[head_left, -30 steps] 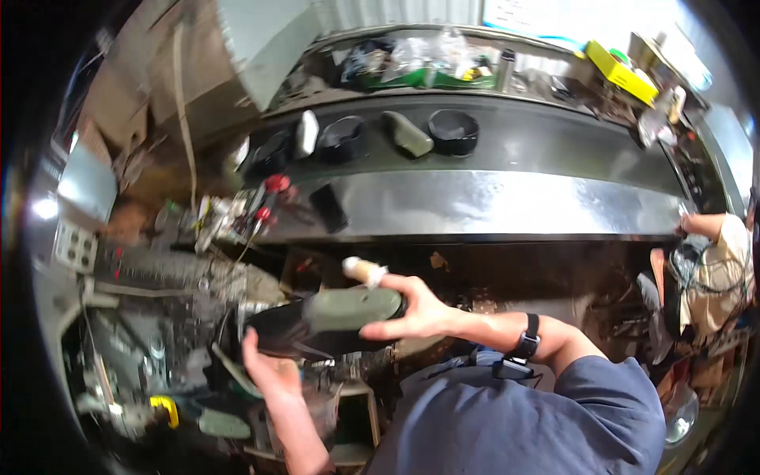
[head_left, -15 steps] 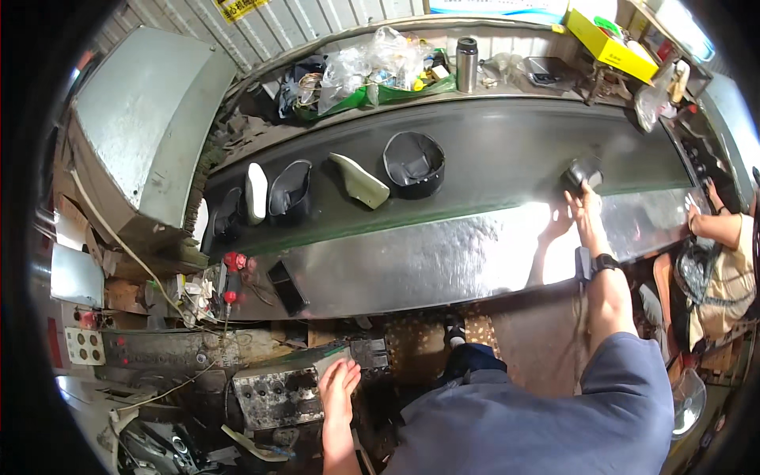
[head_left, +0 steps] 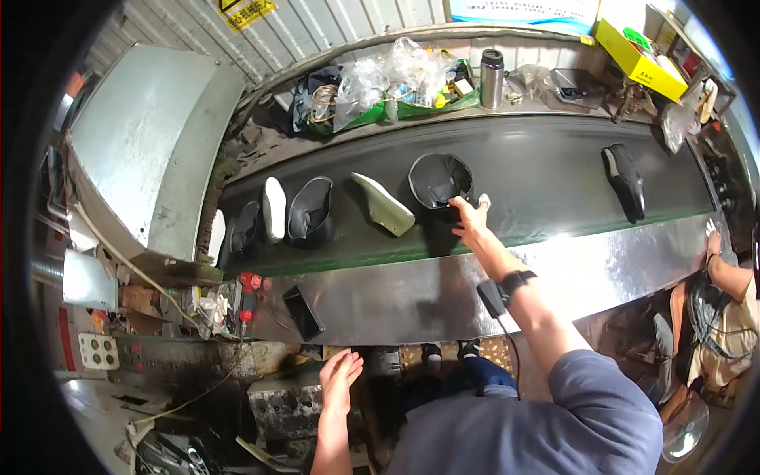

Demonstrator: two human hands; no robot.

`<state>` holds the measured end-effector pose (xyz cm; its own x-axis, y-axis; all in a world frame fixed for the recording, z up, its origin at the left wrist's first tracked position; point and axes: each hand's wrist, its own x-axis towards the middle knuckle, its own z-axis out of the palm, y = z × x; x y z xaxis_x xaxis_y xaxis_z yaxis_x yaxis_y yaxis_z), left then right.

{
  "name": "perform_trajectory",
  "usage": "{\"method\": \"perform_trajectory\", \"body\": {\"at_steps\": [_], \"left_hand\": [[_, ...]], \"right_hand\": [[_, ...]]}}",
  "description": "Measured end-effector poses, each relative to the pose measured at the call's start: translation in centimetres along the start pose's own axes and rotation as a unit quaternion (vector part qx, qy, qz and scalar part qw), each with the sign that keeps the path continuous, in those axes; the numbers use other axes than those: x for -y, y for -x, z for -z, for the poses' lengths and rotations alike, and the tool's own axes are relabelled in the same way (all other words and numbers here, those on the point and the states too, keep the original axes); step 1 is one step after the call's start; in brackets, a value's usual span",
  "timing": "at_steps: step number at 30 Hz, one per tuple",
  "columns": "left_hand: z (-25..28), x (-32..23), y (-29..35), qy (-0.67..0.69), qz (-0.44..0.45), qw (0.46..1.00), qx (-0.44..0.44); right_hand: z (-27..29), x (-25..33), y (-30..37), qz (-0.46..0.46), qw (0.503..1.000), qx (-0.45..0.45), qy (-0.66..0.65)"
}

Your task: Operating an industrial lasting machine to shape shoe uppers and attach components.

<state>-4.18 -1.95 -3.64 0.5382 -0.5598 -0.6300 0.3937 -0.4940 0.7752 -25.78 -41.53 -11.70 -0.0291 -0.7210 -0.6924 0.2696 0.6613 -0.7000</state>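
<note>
My right hand (head_left: pixel 473 220) is at the near edge of a round-mouthed black shoe upper (head_left: pixel 440 179) on the dark conveyor belt. Its fingers are apart and overlap the rim; whether they touch it I cannot tell. My left hand (head_left: pixel 340 378) hangs in front of the bench with fingers stretched out, holding nothing. Left of the round upper lie a pale shoe last (head_left: pixel 385 206), a black upper (head_left: pixel 310 209), a white sole-shaped piece (head_left: pixel 274 210) and another black upper (head_left: pixel 245 228). A black shoe (head_left: pixel 624 182) rests farther right on the belt.
A metal ledge (head_left: pixel 396 299) runs along the belt's near side, with a black open box (head_left: pixel 303 313) and a red power tool (head_left: pixel 250 294) on it. Behind stand a steel flask (head_left: pixel 491 81) and plastic bags (head_left: pixel 388 79). Another person's hand (head_left: pixel 713 241) is at the right.
My right hand has left the black shoe at the right and moved left to the round black upper. That shoe now lies uncovered on the belt. The view has shifted slightly.
</note>
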Motion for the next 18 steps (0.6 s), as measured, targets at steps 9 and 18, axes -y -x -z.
{"method": "perform_trajectory", "body": {"at_steps": [9,18], "left_hand": [[-11.0,-4.6,-16.7,-0.129,-0.055,0.977,0.16],[-29.3,-10.0,-28.4,-0.335,-0.113,0.933,-0.069]], "right_hand": [[19.7,-6.0,12.4,0.003,0.985,0.062,-0.162],[21.5,-15.3,27.7,-0.013,0.945,-0.047,-0.325]]}}
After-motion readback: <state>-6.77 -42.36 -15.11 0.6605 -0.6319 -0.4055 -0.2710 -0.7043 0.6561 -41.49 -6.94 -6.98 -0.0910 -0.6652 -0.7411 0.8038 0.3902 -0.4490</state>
